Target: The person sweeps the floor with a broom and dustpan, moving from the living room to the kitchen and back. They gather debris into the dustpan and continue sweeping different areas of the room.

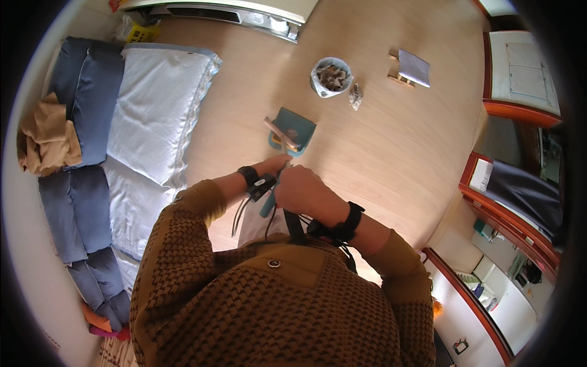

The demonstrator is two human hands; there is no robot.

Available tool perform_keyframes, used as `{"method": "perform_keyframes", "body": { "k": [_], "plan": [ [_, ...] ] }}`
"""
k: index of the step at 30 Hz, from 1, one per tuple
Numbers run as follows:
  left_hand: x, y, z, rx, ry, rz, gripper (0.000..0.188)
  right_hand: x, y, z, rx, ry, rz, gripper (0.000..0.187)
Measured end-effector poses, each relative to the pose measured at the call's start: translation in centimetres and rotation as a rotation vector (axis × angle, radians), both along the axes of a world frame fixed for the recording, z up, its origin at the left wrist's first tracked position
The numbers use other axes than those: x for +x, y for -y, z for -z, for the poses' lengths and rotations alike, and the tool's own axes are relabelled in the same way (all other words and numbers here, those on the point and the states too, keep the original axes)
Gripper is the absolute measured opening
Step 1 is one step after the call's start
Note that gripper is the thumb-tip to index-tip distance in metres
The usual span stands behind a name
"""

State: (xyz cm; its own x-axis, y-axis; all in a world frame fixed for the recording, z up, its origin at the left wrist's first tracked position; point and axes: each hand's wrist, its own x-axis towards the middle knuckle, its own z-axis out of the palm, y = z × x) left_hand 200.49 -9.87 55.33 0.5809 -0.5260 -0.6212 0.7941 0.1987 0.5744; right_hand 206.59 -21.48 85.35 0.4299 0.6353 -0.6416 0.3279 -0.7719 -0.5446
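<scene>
A teal dustpan (302,126) lies on the floor ahead of me, with a little debris in it. Across its left side rests the pinkish-brown head of a broom (274,127). My left hand (272,164) is closed round a long handle just behind the broom head. Nearer my body, my right hand (303,192) makes a fist round a handle. A teal handle end (267,206) sticks out below that fist. The hands overlap the handles, so I cannot tell surely which hand has the broom's and which the dustpan's.
Beyond the dustpan stands a lined bin (331,77) full of scraps, with a small clear bag (356,96) beside it. A low stool (413,68) is farther right. A sofa (147,116) with grey cushions runs along the left; wooden-framed cabinets (520,110) line the right.
</scene>
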Motion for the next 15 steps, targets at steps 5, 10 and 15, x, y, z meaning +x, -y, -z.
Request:
{"method": "perform_keyframes", "body": {
  "k": [5,10,15],
  "plan": [
    [0.8,-0.9,-2.0,-0.126,-0.331,-0.048,0.026,2.4,3.3,1.4,0.211,-0.351,0.141,0.060],
    [1.0,-1.9,-7.0,-0.074,-0.667,-0.122,0.063,5.4,15.8,5.0,0.347,-0.631,0.553,0.051],
    [-1.2,-3.7,-16.6,0.065,-0.563,-0.076,0.094,8.2,35.4,11.6,0.107,-0.608,0.842,0.039]
  ]
}}
